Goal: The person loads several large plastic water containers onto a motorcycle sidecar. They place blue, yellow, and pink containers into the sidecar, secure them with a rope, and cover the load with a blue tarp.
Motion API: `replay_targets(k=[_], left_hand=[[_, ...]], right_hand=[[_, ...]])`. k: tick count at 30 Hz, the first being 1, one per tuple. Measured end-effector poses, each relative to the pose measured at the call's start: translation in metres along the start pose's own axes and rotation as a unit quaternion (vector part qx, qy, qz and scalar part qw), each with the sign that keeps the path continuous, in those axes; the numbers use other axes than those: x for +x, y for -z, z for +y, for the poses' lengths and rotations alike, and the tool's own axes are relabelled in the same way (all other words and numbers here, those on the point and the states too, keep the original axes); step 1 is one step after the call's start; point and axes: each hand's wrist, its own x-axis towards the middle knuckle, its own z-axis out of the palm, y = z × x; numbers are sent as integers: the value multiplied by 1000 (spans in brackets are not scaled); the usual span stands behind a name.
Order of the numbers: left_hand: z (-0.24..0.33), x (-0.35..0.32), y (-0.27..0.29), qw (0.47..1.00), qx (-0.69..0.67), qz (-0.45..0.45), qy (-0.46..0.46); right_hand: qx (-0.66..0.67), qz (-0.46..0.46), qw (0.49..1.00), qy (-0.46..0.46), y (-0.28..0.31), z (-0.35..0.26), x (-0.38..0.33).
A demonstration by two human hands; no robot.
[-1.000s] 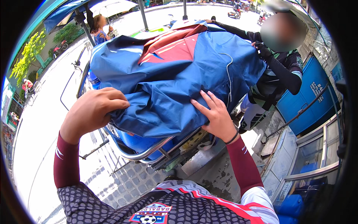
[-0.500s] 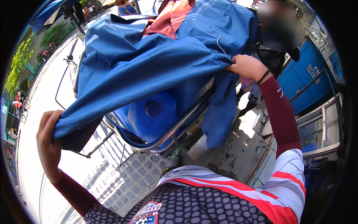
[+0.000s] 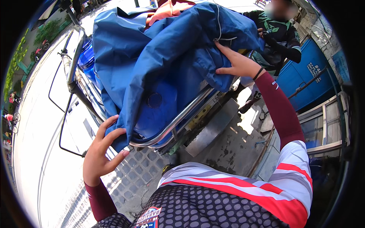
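We see our left hand [image 3: 100, 152] low on the left, fingers curled around the lower corner of a large blue waterproof fabric cover [image 3: 167, 57], so that grip is closed on the cloth's hem. Our right hand [image 3: 237, 64] is raised on the far side, thumb and fingers pinching a fold of the same cover near its white drawcord [image 3: 220, 26]; that grip too is closed on the fabric. Both forearms wear dark red sleeves.

The cover lies bunched and draped over the load of a cart, hanging down its near side and lifted enough to bare what is beneath. Under it we make out a round blue plastic water jug [image 3: 156, 106] with a dark circular cap, resting inside the curved chrome tube frame [image 3: 178, 121] of the cart. A second blue jug [image 3: 85, 57] shows at the cart's left end, beside the chrome handlebar [image 3: 74, 53]. A patch of orange-red cloth [image 3: 167, 9] peeks out at the top of the heap.

Beyond the cart, another person in a green patterned jacket [image 3: 279, 34] stands close to the cover's far edge. To the right is a blue metal cabinet [image 3: 308, 79], and below the cart the paved ground [image 3: 148, 167] shows small square tiles.
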Motion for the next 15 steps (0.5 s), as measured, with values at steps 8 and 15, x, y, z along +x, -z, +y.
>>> replay_targets(k=[8, 15], left_hand=[[-25, -3, -28, 952, 214, 217, -29], [-16, 10, -34, 992, 117, 49, -19]], right_hand=[[-286, 81, 924, -239, -20, 0, 17], [43, -195, 968, -153, 4, 9, 27]])
